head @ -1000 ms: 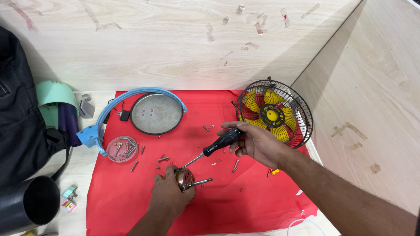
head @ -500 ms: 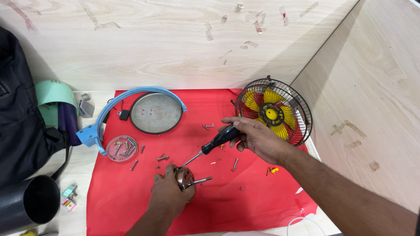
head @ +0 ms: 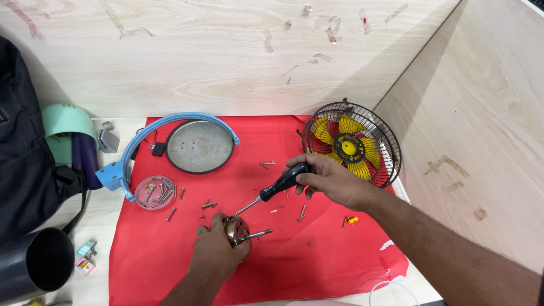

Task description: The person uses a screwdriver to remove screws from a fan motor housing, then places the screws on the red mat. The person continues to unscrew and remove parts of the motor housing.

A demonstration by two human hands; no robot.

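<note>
My left hand (head: 216, 249) grips a small round copper-coloured motor (head: 237, 229) with a metal shaft sticking out to the right, resting on the red mat (head: 317, 260). My right hand (head: 331, 180) holds a black-handled screwdriver (head: 271, 190) slanting down to the left, its tip at the top of the motor. Loose screws (head: 208, 204) lie scattered on the mat around both hands.
A fan head with black wire cage and yellow blades (head: 351, 148) stands at the right. A round grey plate (head: 199, 146) inside a blue curved frame (head: 122, 170) lies at the back left, beside a clear dish of screws (head: 154, 192). A black bag (head: 22, 170) and black cylinder (head: 39, 262) stand left.
The right hand has lowered the screwdriver slightly, bringing its tip onto the motor. The left hand keeps holding the motor in the same place.
</note>
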